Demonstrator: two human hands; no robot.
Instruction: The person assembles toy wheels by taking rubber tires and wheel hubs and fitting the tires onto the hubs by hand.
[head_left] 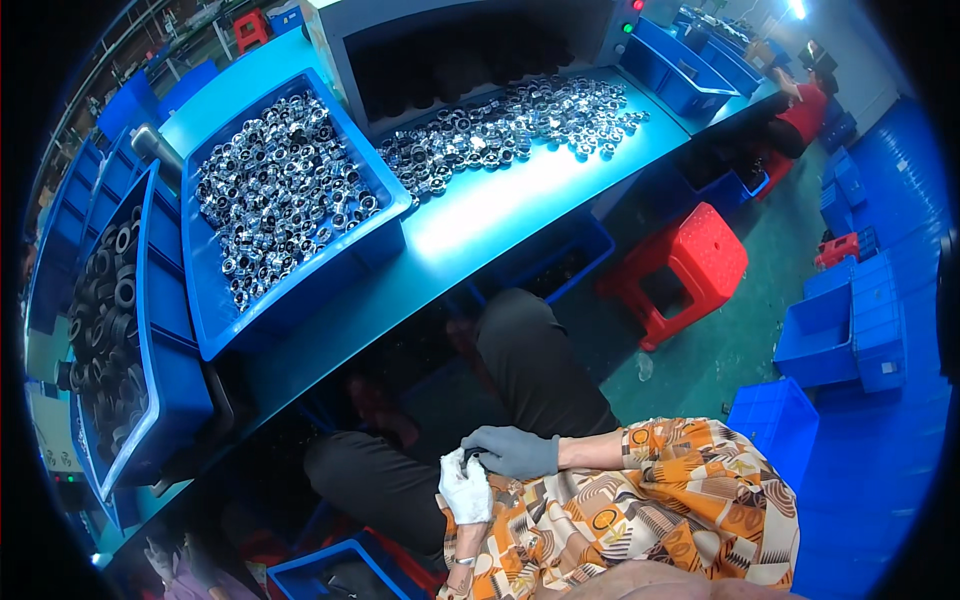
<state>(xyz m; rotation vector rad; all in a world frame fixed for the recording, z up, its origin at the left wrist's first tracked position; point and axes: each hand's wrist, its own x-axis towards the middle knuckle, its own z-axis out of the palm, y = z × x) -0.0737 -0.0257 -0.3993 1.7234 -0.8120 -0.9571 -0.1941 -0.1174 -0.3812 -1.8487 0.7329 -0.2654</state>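
My left hand [465, 489], in a white glove, and my right hand [515, 452], in a grey glove, meet close in front of my body. Their fingers are closed together around a small dark piece [471, 455]. Most of that piece is hidden by the gloves, so its kind cannot be made out. Both hands are over my lap, well apart from the bench. On the bench, a blue tray [300, 270] holds many shiny metal rings [285, 180]. More such rings [500, 125] lie loose in a heap beside it.
A tilted blue bin [170, 370] of black rings [105, 330] stands at the left. Behind the loose rings is a dark-mouthed machine [460, 55]. A red stool [690, 260] and blue crates [815, 330] stand right. Another person in red [803, 108] sits far right.
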